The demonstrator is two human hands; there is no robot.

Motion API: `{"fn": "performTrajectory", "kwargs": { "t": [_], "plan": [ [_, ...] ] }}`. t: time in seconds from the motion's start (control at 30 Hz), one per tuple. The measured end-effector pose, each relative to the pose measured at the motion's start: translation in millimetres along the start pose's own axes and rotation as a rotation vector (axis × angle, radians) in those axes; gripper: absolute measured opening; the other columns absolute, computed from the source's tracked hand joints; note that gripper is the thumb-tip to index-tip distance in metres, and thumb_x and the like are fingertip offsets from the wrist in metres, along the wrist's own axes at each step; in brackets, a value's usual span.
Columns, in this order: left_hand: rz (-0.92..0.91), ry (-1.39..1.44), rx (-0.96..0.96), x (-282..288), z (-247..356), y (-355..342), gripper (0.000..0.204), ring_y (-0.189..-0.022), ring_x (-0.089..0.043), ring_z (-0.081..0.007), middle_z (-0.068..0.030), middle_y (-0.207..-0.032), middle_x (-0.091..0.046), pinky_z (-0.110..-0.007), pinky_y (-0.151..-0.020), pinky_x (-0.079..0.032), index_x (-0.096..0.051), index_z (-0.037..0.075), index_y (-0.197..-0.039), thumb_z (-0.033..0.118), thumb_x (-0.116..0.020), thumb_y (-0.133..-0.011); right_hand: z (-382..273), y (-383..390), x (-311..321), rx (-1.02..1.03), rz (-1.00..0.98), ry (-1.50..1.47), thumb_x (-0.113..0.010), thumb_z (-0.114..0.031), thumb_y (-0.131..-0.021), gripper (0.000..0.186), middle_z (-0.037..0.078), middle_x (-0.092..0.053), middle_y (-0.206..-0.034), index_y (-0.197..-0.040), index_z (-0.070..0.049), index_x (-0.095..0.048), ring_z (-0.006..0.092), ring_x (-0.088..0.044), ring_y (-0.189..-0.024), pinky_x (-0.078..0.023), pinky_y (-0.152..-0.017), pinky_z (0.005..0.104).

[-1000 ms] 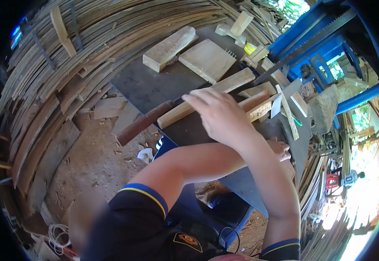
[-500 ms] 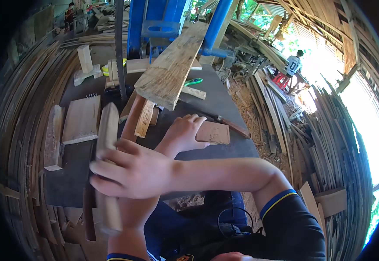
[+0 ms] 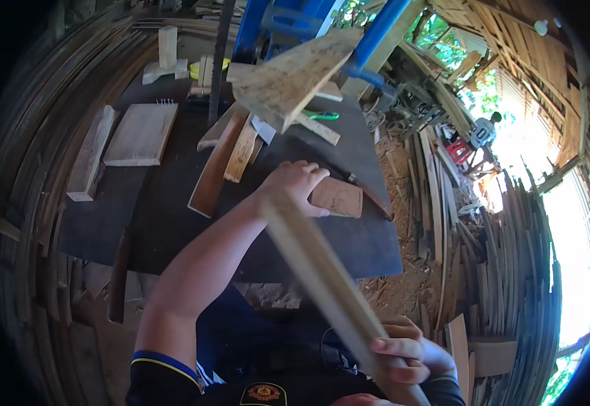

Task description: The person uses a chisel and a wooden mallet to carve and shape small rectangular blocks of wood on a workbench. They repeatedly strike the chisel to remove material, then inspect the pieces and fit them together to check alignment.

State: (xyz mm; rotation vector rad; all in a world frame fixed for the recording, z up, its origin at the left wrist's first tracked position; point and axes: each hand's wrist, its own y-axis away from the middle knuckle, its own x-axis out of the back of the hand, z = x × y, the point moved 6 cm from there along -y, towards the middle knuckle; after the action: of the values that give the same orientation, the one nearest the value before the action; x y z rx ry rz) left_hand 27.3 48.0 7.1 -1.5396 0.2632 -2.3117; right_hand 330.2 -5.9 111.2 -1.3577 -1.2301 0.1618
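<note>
My left hand (image 3: 292, 184) lies on the dark table (image 3: 173, 233), thumb and fingers closed on the left end of a small reddish-brown wooden block (image 3: 339, 197). My right hand (image 3: 403, 352), low on the right, grips the near end of a long pale wooden bar (image 3: 329, 277). That bar slants up and left in front of my body, its far end overlapping my left wrist in the picture; whether they touch I cannot tell. Just right of the block lies a long tool with a wooden handle (image 3: 376, 203), partly hidden.
A saw blade (image 3: 220, 61) stands upright from the table beside a blue machine frame (image 3: 278, 30). A wide board (image 3: 295, 78) juts out above the table. Wooden pieces (image 3: 143, 135) lie at left. Timber stacks (image 3: 511, 271) line the right; a person (image 3: 484, 132) sits far off.
My right hand has swung from the left, across my left arm, to the lower right, carrying the long wooden bar. My left hand stays on the block. The view has shifted slightly.
</note>
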Motion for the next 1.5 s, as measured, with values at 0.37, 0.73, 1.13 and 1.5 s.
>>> {"fn": "performTrajectory", "kwargs": {
  "t": [0.37, 0.73, 1.13, 1.5],
  "plan": [
    [-0.014, -0.116, 0.096, 4.2, 10.6, -0.1, 0.081, -0.125, -0.062, -0.0313, -0.0113, -0.130, -0.066, -0.044, -0.107, -0.049, -0.061, 0.008, -0.132, 0.061, -0.082, -0.075, -0.2, 101.2, 78.2, -0.820, 0.532, -1.036, -0.068, -0.022, -0.098, 0.026, 0.032, -0.034, -0.152, -0.096, 0.004, -0.069, 0.0616, -0.056, -0.121, -0.058, -0.094, 0.0662],
    [0.002, -0.111, 0.118, 2.1, 13.0, -1.6, 0.080, -0.121, -0.062, -0.0340, -0.0167, -0.124, -0.067, -0.045, -0.105, -0.049, -0.063, 0.002, -0.126, 0.059, -0.084, -0.074, 31.4, 184.2, 23.8, -1.688, 0.218, -0.641, -0.073, -0.018, -0.090, 0.082, 0.016, -0.065, -0.109, -0.158, -0.005, -0.027, 0.0225, -0.071, -0.082, -0.059, -0.068, 0.0336],
    [0.010, -0.109, 0.100, 2.0, 17.3, -2.7, 0.077, -0.121, -0.061, -0.0334, -0.0144, -0.119, -0.067, -0.048, -0.105, -0.047, -0.063, 0.003, -0.122, 0.061, -0.080, -0.076, 70.4, 130.8, 50.6, -1.269, 0.126, 0.153, -0.077, -0.015, -0.085, 0.062, 0.025, -0.071, -0.098, -0.139, 0.003, -0.053, 0.0373, -0.072, -0.086, -0.056, -0.081, 0.0442],
    [0.050, 0.063, 0.044, 8.3, 17.2, 5.7, 0.079, -0.127, -0.057, -0.0332, -0.0125, -0.133, -0.055, -0.044, -0.108, -0.048, -0.053, 0.011, -0.144, 0.031, -0.089, -0.076, 109.9, 94.8, 26.2, -1.272, 0.033, 0.216, -0.069, -0.011, -0.093, 0.081, 0.033, -0.066, -0.126, -0.162, -0.005, -0.027, 0.0480, -0.065, -0.117, -0.051, -0.099, 0.0472]
  ]
}}
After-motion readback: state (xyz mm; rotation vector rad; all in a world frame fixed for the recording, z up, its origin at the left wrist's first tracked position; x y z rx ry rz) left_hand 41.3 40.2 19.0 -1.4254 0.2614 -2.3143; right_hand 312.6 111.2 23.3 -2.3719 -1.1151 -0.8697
